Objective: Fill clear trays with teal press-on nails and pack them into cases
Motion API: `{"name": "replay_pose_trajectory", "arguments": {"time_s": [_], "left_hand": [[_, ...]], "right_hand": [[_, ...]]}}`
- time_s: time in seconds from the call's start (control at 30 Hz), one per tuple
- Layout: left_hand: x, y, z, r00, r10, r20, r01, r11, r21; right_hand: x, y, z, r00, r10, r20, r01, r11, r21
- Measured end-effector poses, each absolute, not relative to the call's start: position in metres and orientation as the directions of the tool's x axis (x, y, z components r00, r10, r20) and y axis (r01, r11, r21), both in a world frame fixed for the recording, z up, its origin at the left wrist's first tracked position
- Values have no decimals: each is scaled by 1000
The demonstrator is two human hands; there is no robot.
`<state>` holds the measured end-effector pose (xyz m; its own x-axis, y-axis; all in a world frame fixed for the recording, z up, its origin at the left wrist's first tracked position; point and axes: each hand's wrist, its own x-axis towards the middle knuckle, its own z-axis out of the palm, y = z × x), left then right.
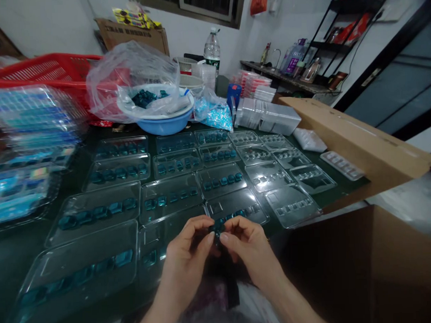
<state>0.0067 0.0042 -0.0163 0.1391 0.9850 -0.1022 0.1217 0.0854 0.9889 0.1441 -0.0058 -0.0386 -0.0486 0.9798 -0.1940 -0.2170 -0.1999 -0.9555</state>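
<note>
My left hand (190,249) and my right hand (248,240) meet at the near edge of the table, fingertips closed on small dark teal translucent pieces (218,229). Fingers partly cover these pieces, so their exact shape and number cannot be made out. Just beyond the hands lies a clear plastic tray (214,207) with teal pieces in part of its row of pockets. Left of my left hand, another clear tray (144,234) holds a teal block (150,259). A larger-looking near tray (80,232) has a row of teal blocks (124,258) in it.
More clear trays cover the dark green table; those at right (291,207) show colourless pockets. Behind stand a blue basin (161,125) with teal pieces and plastic film, a red basket (63,61) and a bag of blue-white bits (217,115). Stacked packs (26,116) stand left, an open carton (359,137) right.
</note>
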Motion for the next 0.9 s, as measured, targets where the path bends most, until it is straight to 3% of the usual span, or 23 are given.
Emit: {"name": "replay_pose_trajectory", "arguments": {"time_s": [0.23, 0.5, 0.67, 0.9], "left_hand": [[9, 3, -21, 123, 991, -55, 227, 26, 974], [7, 5, -31, 164, 979, 125, 317, -172, 933], [10, 7, -33, 171, 978, 123, 440, -187, 878], [13, 6, -36, 117, 971, 208, 480, -239, 844]], "right_hand": [[142, -5, -44, -65, 981, -182, -335, -193, -922], [142, -4, -47, -110, 974, -199, -421, -227, -878], [138, -4, -51, -79, 960, -269, -508, -271, -818], [131, -3, -52, -39, 965, -259, -499, -244, -832]]}}
